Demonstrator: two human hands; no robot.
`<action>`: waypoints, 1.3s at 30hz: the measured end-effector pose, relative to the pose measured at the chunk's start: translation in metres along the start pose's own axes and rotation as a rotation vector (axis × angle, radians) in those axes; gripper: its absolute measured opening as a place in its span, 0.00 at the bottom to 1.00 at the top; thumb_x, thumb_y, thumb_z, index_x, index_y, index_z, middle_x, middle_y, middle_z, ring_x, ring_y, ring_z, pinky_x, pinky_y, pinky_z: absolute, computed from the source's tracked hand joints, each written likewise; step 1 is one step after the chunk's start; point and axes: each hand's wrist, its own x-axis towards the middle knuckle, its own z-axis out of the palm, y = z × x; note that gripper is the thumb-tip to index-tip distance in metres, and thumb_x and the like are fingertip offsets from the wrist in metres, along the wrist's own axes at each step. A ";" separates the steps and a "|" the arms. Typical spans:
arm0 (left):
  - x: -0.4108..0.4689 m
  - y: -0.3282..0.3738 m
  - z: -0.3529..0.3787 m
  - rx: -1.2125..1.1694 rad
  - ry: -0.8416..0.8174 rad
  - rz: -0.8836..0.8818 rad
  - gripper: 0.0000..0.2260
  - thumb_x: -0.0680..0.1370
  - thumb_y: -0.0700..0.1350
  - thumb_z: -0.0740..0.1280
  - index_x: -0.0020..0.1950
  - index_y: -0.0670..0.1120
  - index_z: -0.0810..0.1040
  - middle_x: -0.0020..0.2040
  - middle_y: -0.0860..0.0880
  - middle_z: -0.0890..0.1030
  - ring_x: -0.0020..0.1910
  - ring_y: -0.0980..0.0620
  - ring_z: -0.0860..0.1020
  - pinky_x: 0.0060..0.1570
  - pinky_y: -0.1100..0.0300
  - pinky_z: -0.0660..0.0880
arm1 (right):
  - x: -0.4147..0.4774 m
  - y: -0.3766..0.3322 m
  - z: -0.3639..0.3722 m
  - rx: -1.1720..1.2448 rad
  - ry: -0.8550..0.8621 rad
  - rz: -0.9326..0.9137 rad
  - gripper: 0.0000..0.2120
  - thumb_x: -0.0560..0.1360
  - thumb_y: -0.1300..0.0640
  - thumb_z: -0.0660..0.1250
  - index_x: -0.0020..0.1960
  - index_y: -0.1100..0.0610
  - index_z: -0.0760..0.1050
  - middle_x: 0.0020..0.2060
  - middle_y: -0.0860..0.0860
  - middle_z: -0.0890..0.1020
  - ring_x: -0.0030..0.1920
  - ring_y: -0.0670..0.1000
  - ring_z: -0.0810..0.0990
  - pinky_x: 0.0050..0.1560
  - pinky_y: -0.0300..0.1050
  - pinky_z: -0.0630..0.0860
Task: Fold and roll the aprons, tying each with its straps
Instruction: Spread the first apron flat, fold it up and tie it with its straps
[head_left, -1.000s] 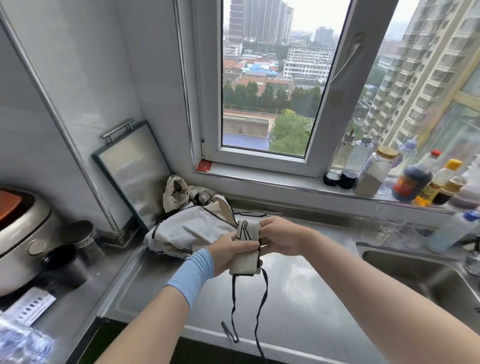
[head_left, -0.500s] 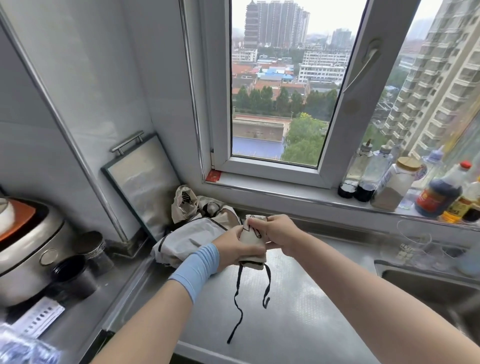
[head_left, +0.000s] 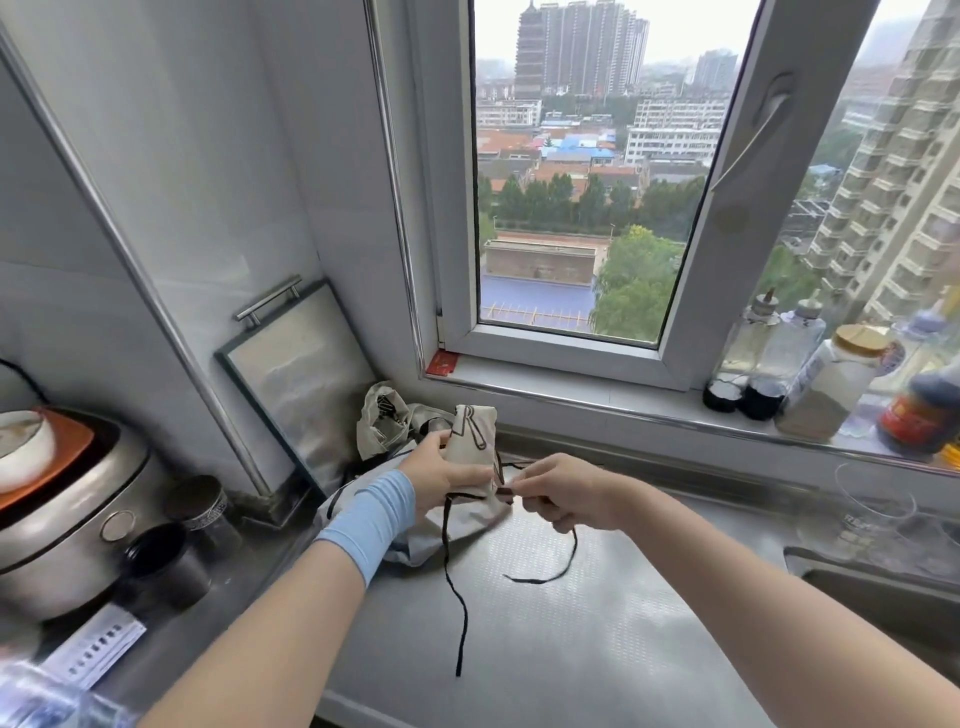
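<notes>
Near the tabletop's back edge, the left hand (head_left: 441, 480) clamps the rolled apron (head_left: 475, 457); the right hand (head_left: 558, 493) pinches a strap (head_left: 506, 491). Keep it taut, wrap snugly, then knot.

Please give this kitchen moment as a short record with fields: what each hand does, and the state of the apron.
left hand: left hand grips the rolled apron, held upright
right hand: right hand pinches a black strap beside the roll
loose strap: loose strap hangs down over the steel counter
other aprons: pile behind, unrolled
knot: not visible
</notes>
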 end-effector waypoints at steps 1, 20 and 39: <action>0.001 0.002 -0.003 0.055 -0.007 -0.011 0.49 0.55 0.51 0.84 0.70 0.44 0.63 0.56 0.45 0.81 0.53 0.48 0.82 0.57 0.50 0.79 | 0.000 -0.003 -0.005 -0.119 0.055 -0.009 0.08 0.80 0.58 0.65 0.48 0.58 0.82 0.30 0.51 0.69 0.25 0.47 0.59 0.27 0.39 0.56; -0.020 0.008 0.029 0.413 -0.138 0.155 0.13 0.74 0.45 0.70 0.59 0.48 0.78 0.49 0.49 0.83 0.42 0.57 0.79 0.36 0.68 0.75 | 0.036 -0.050 -0.004 -1.211 0.507 -0.354 0.11 0.80 0.46 0.61 0.54 0.45 0.81 0.49 0.47 0.84 0.51 0.54 0.81 0.44 0.45 0.74; -0.003 0.000 0.026 -0.731 0.067 -0.152 0.20 0.80 0.54 0.62 0.60 0.40 0.81 0.54 0.42 0.84 0.54 0.42 0.82 0.61 0.47 0.75 | 0.025 0.022 0.028 0.252 -0.339 -0.033 0.14 0.79 0.66 0.59 0.63 0.63 0.75 0.31 0.51 0.69 0.33 0.52 0.70 0.51 0.52 0.78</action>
